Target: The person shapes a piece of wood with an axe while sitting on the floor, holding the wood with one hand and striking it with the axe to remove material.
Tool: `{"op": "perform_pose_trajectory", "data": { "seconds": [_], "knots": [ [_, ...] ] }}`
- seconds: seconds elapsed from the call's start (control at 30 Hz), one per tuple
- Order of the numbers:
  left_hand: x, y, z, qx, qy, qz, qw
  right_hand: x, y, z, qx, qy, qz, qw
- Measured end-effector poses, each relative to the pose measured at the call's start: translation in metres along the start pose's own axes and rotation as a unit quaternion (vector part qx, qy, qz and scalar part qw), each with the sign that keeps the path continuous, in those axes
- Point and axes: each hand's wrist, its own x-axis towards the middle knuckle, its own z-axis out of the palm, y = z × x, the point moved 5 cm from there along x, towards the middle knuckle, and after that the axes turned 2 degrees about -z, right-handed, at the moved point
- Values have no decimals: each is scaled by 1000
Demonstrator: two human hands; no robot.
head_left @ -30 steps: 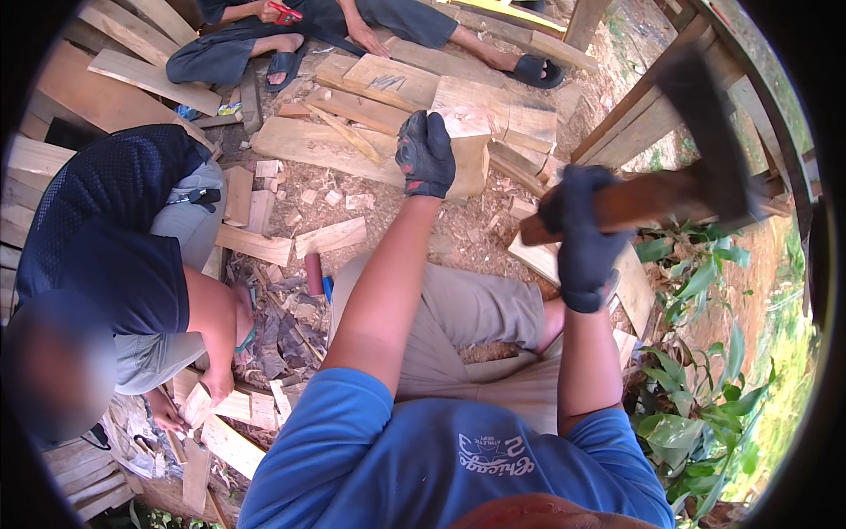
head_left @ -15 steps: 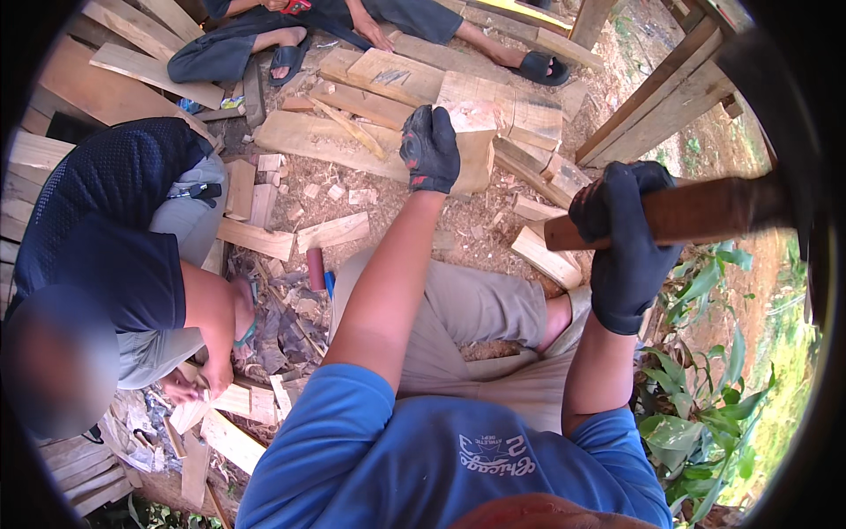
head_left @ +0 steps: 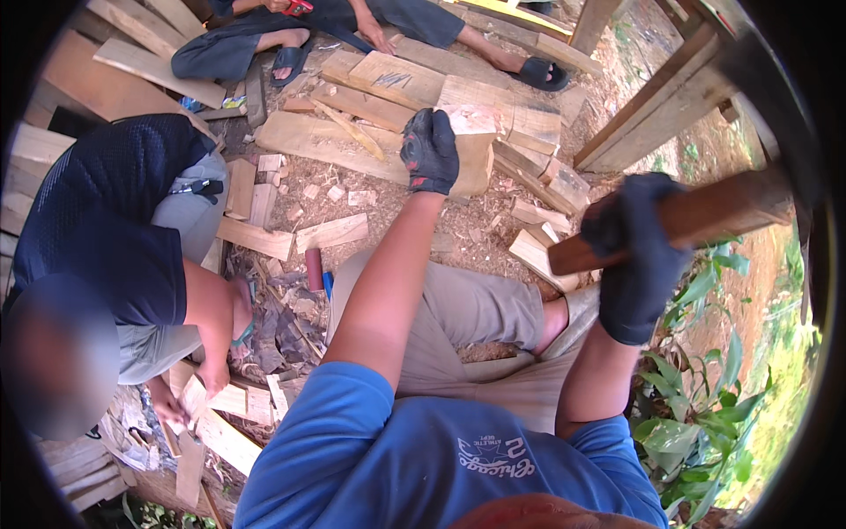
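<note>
From where I stand, the nearest person, in a blue shirt, sits with a leg folded on the ground. At the left a co-worker in a dark shirt bends over a small piece of wood; across the way another, in dark trousers, has something red in one hand. Green plants grow on the right, below a wooden frame. In the middle lie a long plank and a thick block with a pale, chipped patch. The axe-like tool is out to the right, well apart from that block, the gloved right hand wrapped around its wooden handle. The gloved left hand is curled beside the block; whether it grips anything, I can't tell. Nearer lie a red tube and scattered chips.
</note>
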Motion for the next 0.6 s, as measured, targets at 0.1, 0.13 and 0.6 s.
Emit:
{"op": "perform_pose_trajectory", "data": {
  "seconds": [0.1, 0.13, 0.6],
  "knots": [
    [0, 2, 0, 32, -60, -21, 997, 11, -12, 2, 195, -103, -95, 971],
    [0, 2, 0, 36, -66, -21, 997, 8, 5, 5, 168, -69, -98, 978],
    [2, -3, 0, -19, -26, -48, 998, -4, -10, 13, -15, -33, -47, 998]
  ]
}}
